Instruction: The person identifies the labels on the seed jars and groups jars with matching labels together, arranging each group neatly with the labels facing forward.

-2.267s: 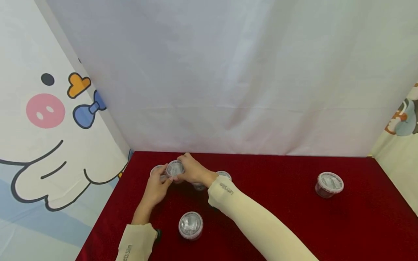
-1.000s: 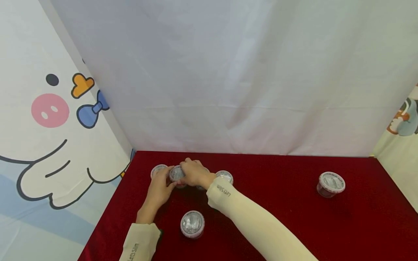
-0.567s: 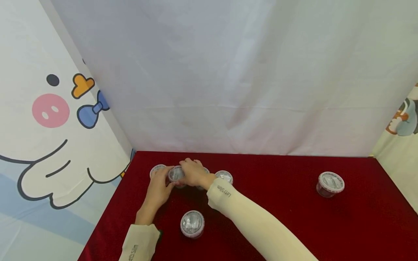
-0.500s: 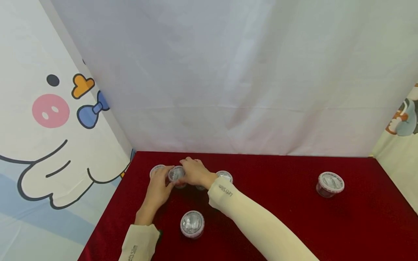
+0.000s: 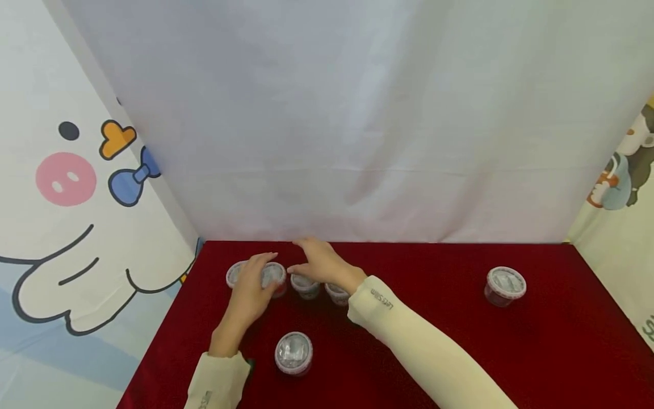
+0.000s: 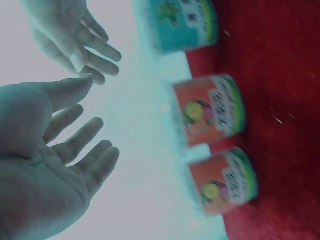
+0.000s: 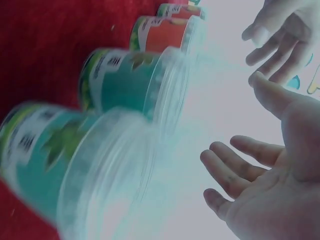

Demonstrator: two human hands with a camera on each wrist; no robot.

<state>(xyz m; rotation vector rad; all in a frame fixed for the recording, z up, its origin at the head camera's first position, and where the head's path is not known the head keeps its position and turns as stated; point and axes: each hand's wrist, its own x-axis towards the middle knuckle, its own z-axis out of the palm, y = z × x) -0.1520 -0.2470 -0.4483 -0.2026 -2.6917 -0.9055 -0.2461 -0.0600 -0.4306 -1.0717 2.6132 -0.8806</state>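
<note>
Lidded plastic tubs stand in a row near the cloth's far edge. My left hand (image 5: pixel 249 296) hovers over the two at the left, fingers spread and holding nothing; it partly hides the leftmost tub (image 5: pixel 235 274) and the second tub (image 5: pixel 274 275). In the left wrist view both wear orange labels, the nearer orange tub (image 6: pixel 210 111) upright on the cloth. My right hand (image 5: pixel 327 264) is raised behind the third tub (image 5: pixel 305 286), its fingers apart and empty. That one is a teal-labelled tub (image 7: pixel 127 82) in the right wrist view, beside another teal tub (image 7: pixel 50 155).
A single tub (image 5: pixel 293 353) stands nearer the front, between the forearms. Another tub (image 5: pixel 504 286) sits far off to the right. Red cloth (image 5: pixel 409 318) covers the table, and a pale curtain (image 5: pixel 357 142) rises behind it.
Both hands have let go of the second tub, which was lifted and then set down in the row. My right hand has moved away to the right, and the head view has shifted slightly.
</note>
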